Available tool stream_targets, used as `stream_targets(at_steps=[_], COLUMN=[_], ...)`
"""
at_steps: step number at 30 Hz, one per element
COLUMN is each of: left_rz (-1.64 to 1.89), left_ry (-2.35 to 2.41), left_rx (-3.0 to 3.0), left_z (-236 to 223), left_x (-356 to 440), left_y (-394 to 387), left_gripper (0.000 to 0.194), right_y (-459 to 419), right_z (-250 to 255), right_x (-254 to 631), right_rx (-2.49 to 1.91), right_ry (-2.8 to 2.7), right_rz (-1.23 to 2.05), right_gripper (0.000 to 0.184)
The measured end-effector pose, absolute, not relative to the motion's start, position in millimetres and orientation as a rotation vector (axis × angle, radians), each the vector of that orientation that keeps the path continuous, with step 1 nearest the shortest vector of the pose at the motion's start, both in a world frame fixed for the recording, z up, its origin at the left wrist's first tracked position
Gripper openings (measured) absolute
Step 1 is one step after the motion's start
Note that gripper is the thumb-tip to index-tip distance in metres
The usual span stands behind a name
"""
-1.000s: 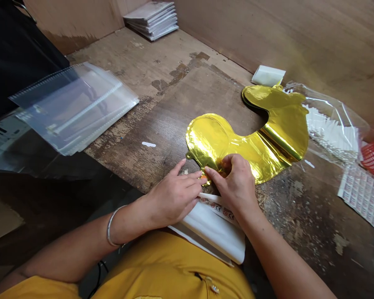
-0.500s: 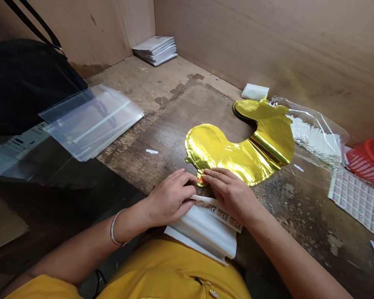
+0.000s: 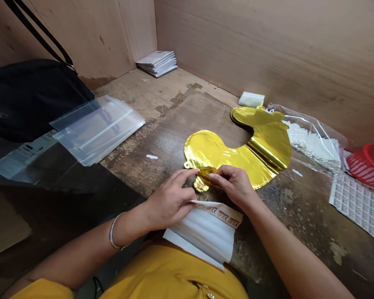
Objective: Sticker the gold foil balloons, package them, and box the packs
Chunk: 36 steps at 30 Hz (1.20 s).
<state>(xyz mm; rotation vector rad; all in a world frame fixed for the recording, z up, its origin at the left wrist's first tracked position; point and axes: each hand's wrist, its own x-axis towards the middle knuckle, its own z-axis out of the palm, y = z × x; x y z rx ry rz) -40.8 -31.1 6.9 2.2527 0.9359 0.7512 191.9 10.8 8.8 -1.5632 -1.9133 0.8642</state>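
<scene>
Flat gold foil balloons (image 3: 205, 145), stacked in a curved shape, lie on the table before me. My right hand (image 3: 237, 185) pinches the near edge of the top balloon, where a flap of foil is folded up. Just left of that fold, the balloon's small tab bears a reddish sticker (image 3: 200, 185). My left hand (image 3: 171, 195) reaches its index finger to the foil. Between its thumb and curled fingers sits the left end of a sticker sheet (image 3: 220, 212) printed with CE marks. White backing paper (image 3: 202, 241) hangs toward my lap.
Clear plastic sleeves (image 3: 102, 128) and a black bag (image 3: 34, 99) are at left. A stack of white packets (image 3: 157, 62) stands in the back corner. At right are a bag of white sticks (image 3: 313, 139), a red basket (image 3: 367, 164) and a label sheet (image 3: 358, 205).
My right hand has shifted slightly right and now lifts a fold of foil by its edge. The reddish sticker on the tab is uncovered. My left hand stays nearly in place.
</scene>
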Motion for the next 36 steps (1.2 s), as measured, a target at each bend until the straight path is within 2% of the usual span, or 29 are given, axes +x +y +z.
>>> stream_targets(at_steps=[4, 13, 15, 17, 19, 21, 23, 24, 28, 32, 36], left_rz=[0.694, 0.620, 0.599, 0.580, 0.552, 0.525, 0.522, 0.531, 0.544, 0.515, 0.544], left_ry=[0.894, 0.472, 0.459, 0.473, 0.503, 0.547, 0.564, 0.558, 0.518, 0.535, 0.552], left_rx=[2.397, 2.527, 2.520, 2.512, 2.516, 2.508, 2.492, 2.480, 2.420, 2.394, 2.385], left_z=[18, 7, 2, 0, 1, 3, 5, 5, 3, 2, 0], left_x=[-40, -21, -19, -19, -20, -21, -21, -21, -22, -22, -20], left_y=[-23, 7, 14, 18, 18, 16, 13, 12, 13, 13, 11], left_gripper=[0.008, 0.005, 0.005, 0.006, 0.007, 0.005, 0.006, 0.007, 0.020, 0.021, 0.019], right_y=[19, 27, 23, 13, -1, -11, -9, -1, 71, 144, 172], right_z=[14, 23, 23, 21, 19, 17, 18, 19, 37, 58, 67], right_x=[193, 194, 196, 198, 201, 205, 214, 222, 277, 342, 371], right_rx=[-1.619, -1.547, -1.589, -1.627, -1.583, -1.512, -1.512, -1.540, -1.755, -1.843, -1.766], right_ry=[-1.866, -1.810, -1.734, -1.733, -1.886, -2.071, -2.130, -2.108, -1.802, -1.531, -1.430], right_rz=[1.032, 1.173, 1.011, 0.681, 0.426, 0.367, 0.400, 0.414, 0.315, 0.053, -0.070], right_gripper=[0.047, 0.039, 0.037, 0.030, 0.034, 0.035, 0.014, 0.009, 0.026, 0.030, 0.039])
